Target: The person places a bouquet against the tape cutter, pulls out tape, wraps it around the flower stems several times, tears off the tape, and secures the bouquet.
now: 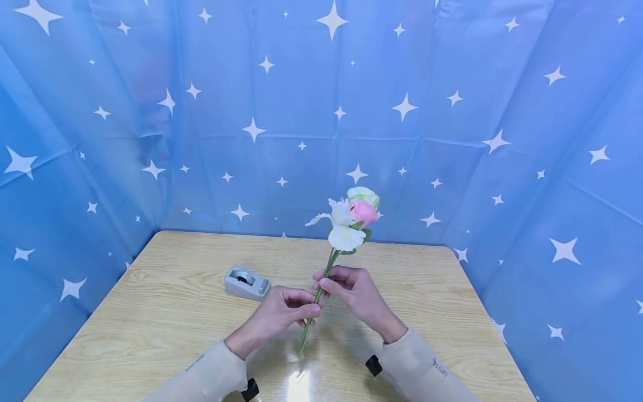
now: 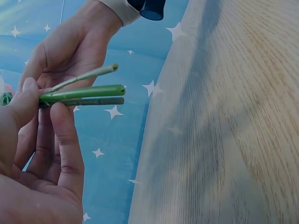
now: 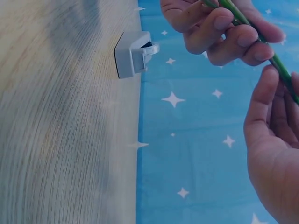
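Observation:
A small bunch of artificial flowers (image 1: 345,237) is held tilted above the table, with white, pink and pale green blooms at its top. My left hand (image 1: 286,307) pinches the green stems (image 2: 84,93) low down, between thumb and fingers. Just above it, my right hand (image 1: 354,293) pinches the same stems beneath the blooms. Three cut stem ends stick out past my left fingers in the left wrist view. The right wrist view shows both hands close together along the stems; the blooms are out of sight there.
A grey tape dispenser (image 1: 247,282) with a roll in it stands on the wooden table (image 1: 176,290), left of the hands. Blue curtains (image 1: 301,100) with white stars surround the table at the back and both sides.

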Demonstrator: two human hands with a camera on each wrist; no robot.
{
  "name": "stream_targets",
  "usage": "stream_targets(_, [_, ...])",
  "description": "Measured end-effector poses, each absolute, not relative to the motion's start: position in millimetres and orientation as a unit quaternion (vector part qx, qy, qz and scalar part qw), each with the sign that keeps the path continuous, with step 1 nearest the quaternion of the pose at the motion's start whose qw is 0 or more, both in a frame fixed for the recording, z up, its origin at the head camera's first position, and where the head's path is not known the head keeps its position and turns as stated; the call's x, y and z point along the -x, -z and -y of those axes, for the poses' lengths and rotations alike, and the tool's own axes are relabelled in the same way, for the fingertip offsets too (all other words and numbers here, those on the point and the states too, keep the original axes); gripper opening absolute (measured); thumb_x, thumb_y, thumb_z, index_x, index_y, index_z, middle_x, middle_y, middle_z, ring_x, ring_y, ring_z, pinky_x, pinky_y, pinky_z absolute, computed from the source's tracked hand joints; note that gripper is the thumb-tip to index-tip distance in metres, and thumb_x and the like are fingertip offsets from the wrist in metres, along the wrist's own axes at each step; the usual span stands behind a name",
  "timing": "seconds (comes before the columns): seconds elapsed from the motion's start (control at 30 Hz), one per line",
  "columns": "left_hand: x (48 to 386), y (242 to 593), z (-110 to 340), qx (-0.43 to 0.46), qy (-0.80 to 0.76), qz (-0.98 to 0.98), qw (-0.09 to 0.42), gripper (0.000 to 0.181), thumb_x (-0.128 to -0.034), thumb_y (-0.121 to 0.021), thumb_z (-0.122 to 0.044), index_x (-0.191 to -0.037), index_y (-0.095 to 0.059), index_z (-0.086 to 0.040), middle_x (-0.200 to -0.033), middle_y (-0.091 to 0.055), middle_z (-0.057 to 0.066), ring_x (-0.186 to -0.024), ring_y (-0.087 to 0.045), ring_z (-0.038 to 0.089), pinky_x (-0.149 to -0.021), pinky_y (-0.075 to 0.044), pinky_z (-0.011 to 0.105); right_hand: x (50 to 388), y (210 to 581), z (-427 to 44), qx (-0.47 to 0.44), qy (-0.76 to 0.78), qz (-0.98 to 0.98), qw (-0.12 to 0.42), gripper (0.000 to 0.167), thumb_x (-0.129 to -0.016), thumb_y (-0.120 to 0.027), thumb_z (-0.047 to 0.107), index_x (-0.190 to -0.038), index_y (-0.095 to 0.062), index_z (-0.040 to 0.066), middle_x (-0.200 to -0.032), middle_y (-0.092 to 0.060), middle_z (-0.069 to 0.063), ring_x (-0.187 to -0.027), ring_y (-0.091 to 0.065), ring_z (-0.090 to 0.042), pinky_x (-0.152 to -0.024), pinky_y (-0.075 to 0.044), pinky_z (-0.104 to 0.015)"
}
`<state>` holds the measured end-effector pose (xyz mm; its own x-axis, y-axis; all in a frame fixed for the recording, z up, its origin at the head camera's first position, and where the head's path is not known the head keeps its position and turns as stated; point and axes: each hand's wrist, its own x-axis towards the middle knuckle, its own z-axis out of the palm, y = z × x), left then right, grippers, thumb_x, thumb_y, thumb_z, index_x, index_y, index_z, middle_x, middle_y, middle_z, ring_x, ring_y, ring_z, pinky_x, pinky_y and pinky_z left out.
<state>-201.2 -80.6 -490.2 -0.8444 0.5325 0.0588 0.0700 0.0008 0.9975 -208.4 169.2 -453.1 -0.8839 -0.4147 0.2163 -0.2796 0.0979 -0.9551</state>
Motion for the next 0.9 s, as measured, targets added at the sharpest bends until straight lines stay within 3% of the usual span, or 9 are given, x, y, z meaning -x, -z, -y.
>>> stream_targets(0.23, [200.9,489.8,79.5,-0.221,-0.666,-0.694,0.159,0.026,-0.1093,-0.086,-0.02,-0.123,-0.086,0.003,-0.104,-0.089,-0.002,-0.091,-0.079,0.006,-0.083,-0.069,0.026,207.6,452.7,-167.7,0.237,0.625,-0.743,0.042,0.019,-0.117,-0.074,0.02,-0.129,-0.085,0.011,-0.12,-0.088,-0.021,-0.097,-0.078,-0.044,-0.088,-0.069,-0.03])
stream_targets(0.4, [200.5,489.5,79.0,-0.216,-0.661,-0.7,0.161,0.027,-0.1098,-0.085,-0.021,-0.124,-0.086,0.003,-0.108,-0.088,0.003,-0.094,-0.079,0.008,-0.086,-0.07,0.028,208.4,453.3,-166.8,0.241,0.614,-0.751,0.029,0.017,-0.117,-0.074,0.019,-0.127,-0.086,0.011,-0.116,-0.089,-0.016,-0.091,-0.081,-0.024,-0.087,-0.069,-0.029])
stream_targets(0.57, [200.4,488.5,78.6,-0.22,-0.661,-0.695,0.179,0.033,-0.1114,-0.083,-0.022,-0.13,-0.083,0.006,-0.12,-0.087,0.02,-0.098,-0.082,0.012,-0.089,-0.071,0.03,209.5,454.3,-167.3,0.255,0.611,-0.749,0.025,0.017,-0.117,-0.073,0.016,-0.127,-0.084,0.009,-0.114,-0.088,-0.017,-0.09,-0.082,-0.011,-0.088,-0.07,-0.029])
stream_targets(0.7, [200.0,488.0,78.7,-0.233,-0.652,-0.693,0.203,0.036,-0.1147,-0.079,-0.025,-0.134,-0.082,0.005,-0.135,-0.085,0.024,-0.101,-0.085,0.013,-0.087,-0.071,0.029,209.7,454.2,-168.7,0.26,0.612,-0.747,0.026,0.016,-0.117,-0.072,0.015,-0.126,-0.084,0.009,-0.113,-0.088,-0.017,-0.095,-0.086,-0.013,-0.092,-0.07,-0.029])
stream_targets(0.9, [200.2,489.1,78.9,-0.243,-0.645,-0.696,0.202,0.031,-0.1151,-0.078,-0.024,-0.135,-0.085,-0.002,-0.14,-0.083,0.026,-0.1,-0.084,0.009,-0.082,-0.068,0.026,209.9,452.8,-170.6,0.252,0.615,-0.746,0.038,0.018,-0.117,-0.073,0.018,-0.129,-0.085,0.012,-0.117,-0.089,-0.016,-0.103,-0.088,-0.014,-0.097,-0.07,-0.029])
